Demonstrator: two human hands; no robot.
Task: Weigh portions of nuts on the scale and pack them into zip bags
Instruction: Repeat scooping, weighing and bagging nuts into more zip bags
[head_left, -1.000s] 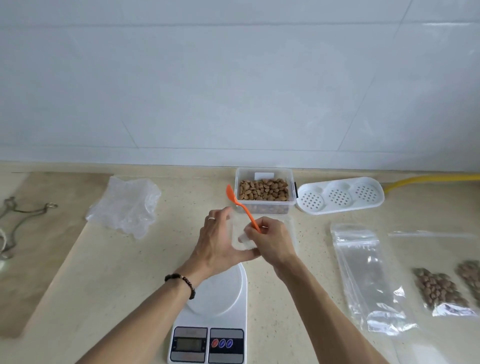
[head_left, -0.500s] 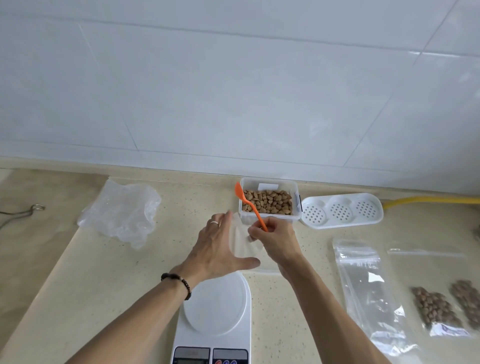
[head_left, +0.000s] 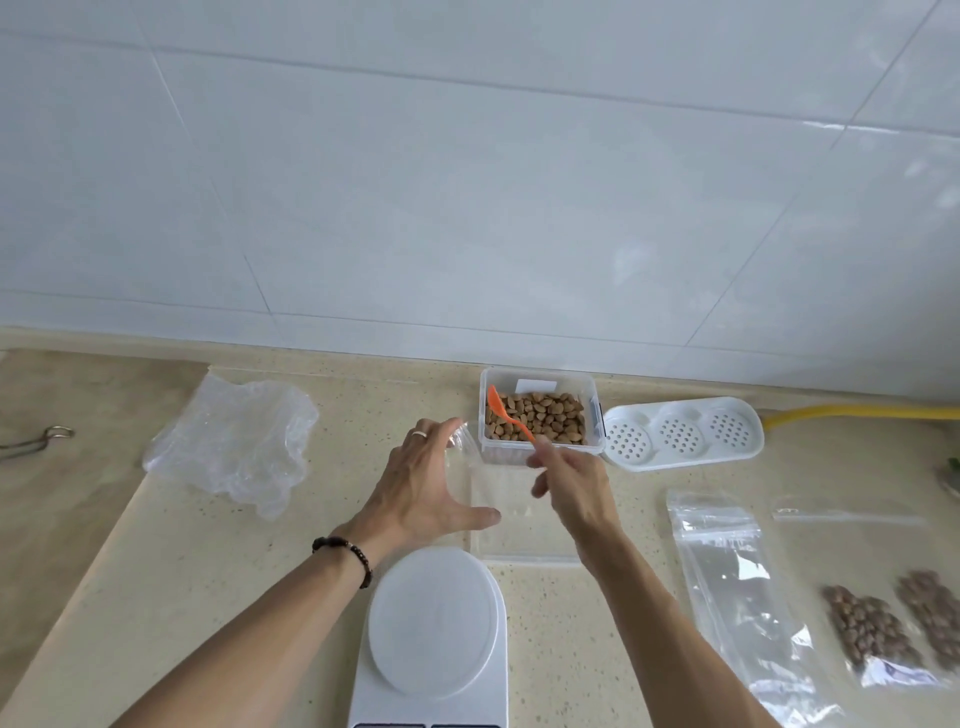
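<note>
Scooping step: right hand pinches orange plastic spoon, bowl over brown nuts in clear plastic tub; left hand, fingers spread, holds clear zip bag beside bare white scale; next, likely dip and load.

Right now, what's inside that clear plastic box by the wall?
The clear plastic box holds brown nuts, with the orange plastic spoon dipping in. Its handle end is hidden by the right hand.
</note>
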